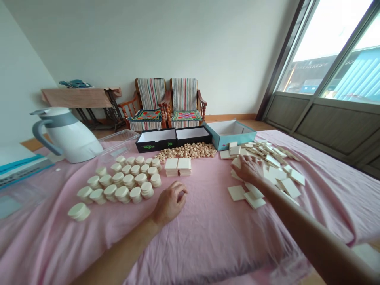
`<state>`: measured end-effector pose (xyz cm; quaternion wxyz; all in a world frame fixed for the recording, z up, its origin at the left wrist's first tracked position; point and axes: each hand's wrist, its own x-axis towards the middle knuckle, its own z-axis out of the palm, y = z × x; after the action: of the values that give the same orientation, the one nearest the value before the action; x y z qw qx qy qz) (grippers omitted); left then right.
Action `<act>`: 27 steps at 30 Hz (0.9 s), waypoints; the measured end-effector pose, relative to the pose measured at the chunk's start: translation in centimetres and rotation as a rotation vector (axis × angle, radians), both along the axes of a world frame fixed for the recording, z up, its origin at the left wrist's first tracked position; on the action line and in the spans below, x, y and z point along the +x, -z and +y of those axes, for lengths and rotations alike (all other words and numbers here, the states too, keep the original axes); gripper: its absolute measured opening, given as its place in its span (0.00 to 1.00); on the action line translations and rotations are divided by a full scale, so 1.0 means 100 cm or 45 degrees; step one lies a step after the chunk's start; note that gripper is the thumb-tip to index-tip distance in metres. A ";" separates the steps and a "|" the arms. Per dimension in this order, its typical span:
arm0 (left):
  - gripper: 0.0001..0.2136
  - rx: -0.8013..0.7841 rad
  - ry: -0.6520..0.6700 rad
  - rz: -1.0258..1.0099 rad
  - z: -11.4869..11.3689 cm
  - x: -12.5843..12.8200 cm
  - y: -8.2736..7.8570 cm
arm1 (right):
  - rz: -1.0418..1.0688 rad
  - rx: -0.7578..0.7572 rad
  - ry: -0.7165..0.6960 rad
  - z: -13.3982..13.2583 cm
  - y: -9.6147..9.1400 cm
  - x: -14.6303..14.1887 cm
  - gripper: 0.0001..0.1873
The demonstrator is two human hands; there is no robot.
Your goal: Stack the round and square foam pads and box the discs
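Right hand [249, 168] down among the loose square tiles [291, 187], right of the 2 square stacks [178, 166], fingers part spread over the heap, and whether they've hold of a tile I can't tell! Left hand [170, 200] just in front of those stacks, loosely curled, part open, nothing seen in its grasp; the stacks stand between it and the wooden beads [192, 150] behind them. Left of the stacks, round disc piles [127, 181] crowd the pink cloth [208, 233]. Beyond the stacks, 2 black boxes [154, 147]; behind and right of them, a blue box [237, 139]; far left of the stacks, a white-and-grey jug [75, 134]; well behind them, 2 chairs [152, 95]
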<state>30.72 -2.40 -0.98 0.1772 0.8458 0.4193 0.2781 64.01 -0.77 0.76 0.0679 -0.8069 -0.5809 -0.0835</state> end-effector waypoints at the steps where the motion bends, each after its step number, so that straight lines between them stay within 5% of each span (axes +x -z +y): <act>1: 0.09 0.005 0.001 0.003 0.000 0.000 0.000 | 0.011 0.004 -0.016 0.000 0.001 -0.006 0.32; 12: 0.08 0.048 0.012 0.056 0.001 0.000 0.000 | 0.268 -0.090 -0.397 0.003 0.009 -0.084 0.31; 19: 0.08 0.091 0.019 0.079 0.001 0.000 0.000 | 0.245 -0.007 -0.402 -0.015 -0.002 -0.066 0.26; 27: 0.08 0.159 0.006 0.126 -0.003 0.003 -0.002 | 0.091 -0.013 -0.325 -0.028 0.008 -0.056 0.28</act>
<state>30.99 -2.74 -0.81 0.1036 0.8690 0.4074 0.2612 58.42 -3.61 -0.02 0.0947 -0.7291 -0.6765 -0.0423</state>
